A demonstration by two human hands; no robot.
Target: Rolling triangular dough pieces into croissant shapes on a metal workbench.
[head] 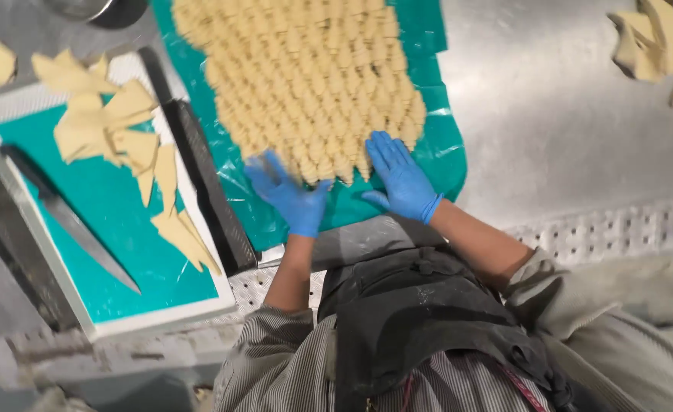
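A person stood at a shiny metal table (565, 130) and looked down at both hands. Each hand wore a blue glove. The left hand (289, 194) was a bit blurry. Its fingers were spread wide and flat, and it held nothing. It rested at the near left edge of a big pile of little shaped dough pieces (309, 76). The right hand (401, 177) was open too, with its fingers stretched out flat. Its fingertips touched the near right edge of the same pile, and it gripped nothing.

The dough pieces were pale yellow and sat close together in neat rows (they looked a bit like tiny twisted rolls). They lay on a teal plastic sheet (439, 149) in the middle of the table, right in front of the person.

To the left sat a teal cutting board (115, 229) with a white rim. A long knife (69, 221) lay on it, pointing toward the person. Flat dough triangles (115, 130) were scattered on the board, well apart from the hands. More dough scraps (657, 42) lay at the far right corner of the table. The person wore a dark apron (420, 320) over a striped shirt.
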